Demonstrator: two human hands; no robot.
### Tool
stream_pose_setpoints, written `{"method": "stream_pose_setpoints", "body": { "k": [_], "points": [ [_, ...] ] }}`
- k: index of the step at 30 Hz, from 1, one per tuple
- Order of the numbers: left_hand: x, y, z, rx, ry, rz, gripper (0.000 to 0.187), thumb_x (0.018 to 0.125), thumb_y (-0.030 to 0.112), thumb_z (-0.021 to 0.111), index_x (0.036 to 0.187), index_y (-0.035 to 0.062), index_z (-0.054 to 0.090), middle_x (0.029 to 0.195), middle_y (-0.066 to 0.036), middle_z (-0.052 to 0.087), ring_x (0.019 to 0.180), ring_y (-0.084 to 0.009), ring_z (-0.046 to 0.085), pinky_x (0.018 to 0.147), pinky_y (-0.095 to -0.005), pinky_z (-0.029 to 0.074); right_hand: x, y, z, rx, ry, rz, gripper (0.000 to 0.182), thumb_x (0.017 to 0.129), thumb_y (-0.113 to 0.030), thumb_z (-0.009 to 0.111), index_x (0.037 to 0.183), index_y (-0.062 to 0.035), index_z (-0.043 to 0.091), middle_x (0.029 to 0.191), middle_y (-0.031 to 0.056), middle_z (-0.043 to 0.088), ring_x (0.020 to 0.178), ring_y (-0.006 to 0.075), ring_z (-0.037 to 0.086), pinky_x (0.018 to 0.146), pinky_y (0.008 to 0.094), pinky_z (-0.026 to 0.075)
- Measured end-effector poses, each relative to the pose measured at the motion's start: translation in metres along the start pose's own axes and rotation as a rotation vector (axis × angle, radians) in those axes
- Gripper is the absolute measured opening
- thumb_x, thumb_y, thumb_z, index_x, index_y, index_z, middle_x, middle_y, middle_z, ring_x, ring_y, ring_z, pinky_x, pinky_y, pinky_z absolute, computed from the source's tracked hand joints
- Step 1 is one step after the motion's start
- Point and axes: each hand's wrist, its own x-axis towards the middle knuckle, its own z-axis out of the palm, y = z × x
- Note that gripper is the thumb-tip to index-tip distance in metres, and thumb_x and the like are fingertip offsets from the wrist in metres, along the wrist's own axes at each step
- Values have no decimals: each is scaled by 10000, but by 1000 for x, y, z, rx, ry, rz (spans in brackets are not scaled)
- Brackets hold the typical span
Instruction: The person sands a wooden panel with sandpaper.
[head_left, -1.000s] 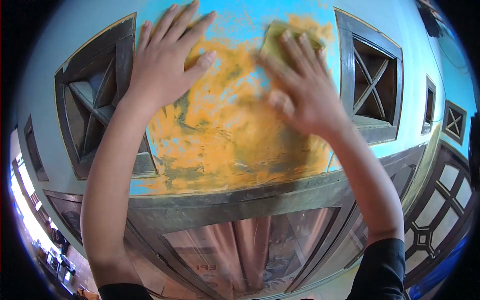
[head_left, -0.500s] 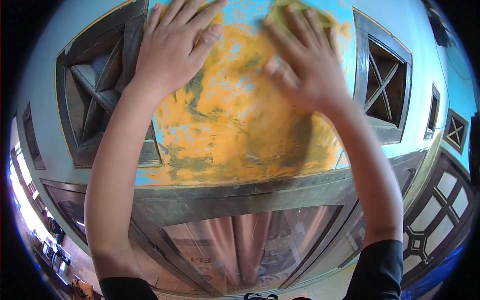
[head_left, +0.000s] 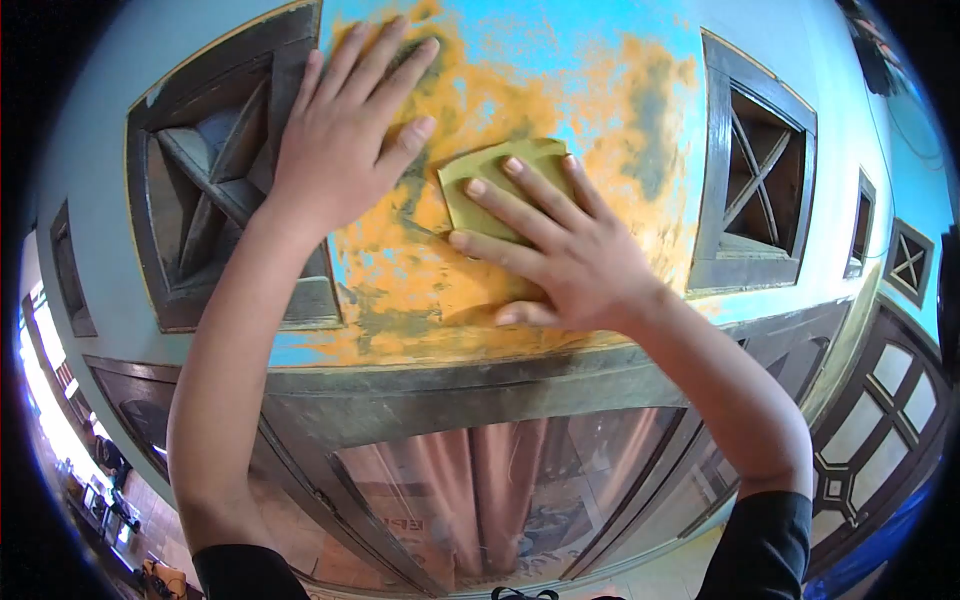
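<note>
Observed: 2 bare hands work against a blue wall panel (head_left: 560, 40) above a door frame (head_left: 450, 390). The panel is rubbed through to orange and grey patches between the hands and below them.

Right hand (head_left: 560, 255): fingers spread and flat, pressing a yellow-green abrasive sheet (head_left: 490, 180) against the wall. It is not clenched around the sheet; the sheet is pinned under the fingertips (head_left: 478, 187) and palm, with its upper-left portion showing beyond them. The thumb lies low, near the lower edge of the worn patch.

Left hand (head_left: 345, 140): open, holding nothing, palm and fingers laid flat on the wall up and to the left of the sheet. Its thumb tip sits just beside the sheet's top-left corner, apart from it.

Key relation: the sheet lies directly under the right hand, between the 2 hands, and the right hand is the one in contact. The sheet's long axis cannot be told, since much of it is covered. Unworn blue surface remains above both hands and toward the right hand's far side.

Surroundings: 1 dark vent frame with crossed bars (head_left: 215, 200) lies outboard of the left hand; a second vent frame (head_left: 760, 180) lies outboard of the right hand. Below the forearms, a glazed transom with pink curtain (head_left: 500, 490) behind it.
</note>
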Motion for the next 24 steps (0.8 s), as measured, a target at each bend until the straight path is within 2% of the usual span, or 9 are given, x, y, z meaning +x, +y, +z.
{"method": "stream_pose_setpoints", "body": {
  "k": [2, 3, 6, 8, 10, 15, 18, 22, 24],
  "points": [
    [-3, -2, -1, -14, -20, 3, 572, 1038, 389, 450, 1577, 225, 351, 1661, -52, 257, 1540, -321, 189, 1241, -542, 142, 3, 29, -15, -85, 6, 24, 690, 926, -764, 345, 1515, -411, 417, 1647, 23, 304, 1519, 310, 267, 1220, 631, 106],
    [-7, -2, -2, -18, -32, 5, 572, 1038, 386, 449, 1577, 221, 352, 1660, -55, 259, 1541, -321, 187, 1242, -539, 142, 7, 47, -20, -248, 57, 124, 651, 942, -735, 348, 1499, -411, 444, 1641, 32, 317, 1514, 317, 276, 1215, 642, 111],
    [-19, 0, -3, -53, -57, 4, 572, 1037, 376, 445, 1577, 208, 351, 1660, -61, 258, 1543, -320, 181, 1242, -539, 142, 14, 76, -19, -264, 227, 360, 637, 969, -689, 364, 1533, -397, 397, 1647, 58, 303, 1524, 329, 252, 1205, 664, 82],
    [-24, 2, -7, -68, -78, -3, 572, 1038, 370, 442, 1576, 201, 350, 1661, -62, 255, 1544, -319, 177, 1242, -541, 144, 22, 29, -16, -255, 172, 331, 665, 973, -700, 338, 1551, -373, 372, 1649, 63, 294, 1525, 337, 245, 1207, 659, 88],
    [-29, 3, -11, -79, -107, -7, 569, 1039, 363, 438, 1576, 195, 350, 1662, -61, 252, 1545, -318, 174, 1241, -542, 146, 14, -15, -4, -62, 20, 89, 665, 984, -716, 256, 1545, -380, 379, 1644, 28, 306, 1527, 304, 247, 1220, 633, 110],
    [-37, 5, -16, -105, -127, -13, 589, 1024, 359, 469, 1568, 164, 357, 1657, -77, 259, 1542, -322, 186, 1238, -558, 145, 10, 6, -10, -148, 60, -28, 498, 902, -420, 604, 1391, -339, 565, 1556, -38, 449, 1467, 241, 381, 1215, 539, 286],
    [-41, 15, -24, -105, -154, -47, 607, 1017, 368, 482, 1565, 138, 360, 1651, -95, 269, 1540, -327, 193, 1232, -572, 144, 5, 12, -11, -163, 255, -120, 365, 818, -239, 660, 1181, -275, 686, 1443, -59, 566, 1399, 225, 471, 1184, 502, 360],
    [-42, 44, -38, -312, -34, -21, 636, 1015, 441, 461, 1548, 102, 385, 1628, -159, 302, 1515, -379, 250, 1220, -569, 173, -1, 19, -22, -121, 349, -21, 205, 834, -219, 635, 1017, -229, 727, 1312, -61, 645, 1315, 217, 541, 1160, 505, 395],
    [-40, 66, -43, -416, -4, 126, 656, 1023, 514, 410, 1547, 119, 396, 1625, -172, 305, 1507, -391, 268, 1205, -567, 226, -4, 25, -22, -95, 369, -26, 202, 815, -219, 652, 998, -196, 734, 1261, -38, 669, 1279, 227, 566, 1154, 514, 401]
  ]
}}
